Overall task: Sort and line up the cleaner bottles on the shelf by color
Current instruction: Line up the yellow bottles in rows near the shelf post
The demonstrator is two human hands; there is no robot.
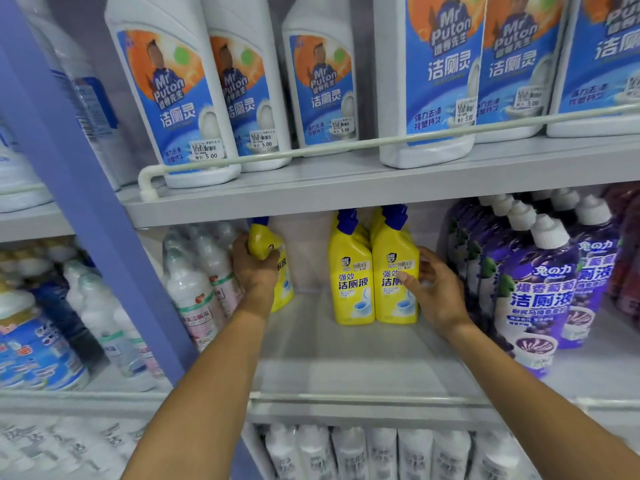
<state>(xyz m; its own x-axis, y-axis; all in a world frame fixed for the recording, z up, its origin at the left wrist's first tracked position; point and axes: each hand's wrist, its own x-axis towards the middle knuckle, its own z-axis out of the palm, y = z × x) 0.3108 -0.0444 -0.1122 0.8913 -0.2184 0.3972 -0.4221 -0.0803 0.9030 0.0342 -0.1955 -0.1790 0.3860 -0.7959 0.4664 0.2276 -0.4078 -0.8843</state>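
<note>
Hands reach onto the middle shelf point(346, 358). Left hand point(254, 268) curls around 1 yellow bottle point(263, 240) at its shoulder, just beside the white bottles point(194, 282). Right hand point(438, 292), fingers loosely spread, touches the outer of 2 more yellow bottles point(353, 299) standing upright together near the purple bottles point(533, 289).

Left hand point(254, 268) and right hand point(438, 289) bare; left forearm point(207, 375), right forearm point(536, 393) uncovered to frame edge.

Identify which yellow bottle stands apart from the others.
The leftmost yellow bottle: the left hand grips its shoulder, and it stands beside the clear bottles, a gap away from the yellow pair.
</note>
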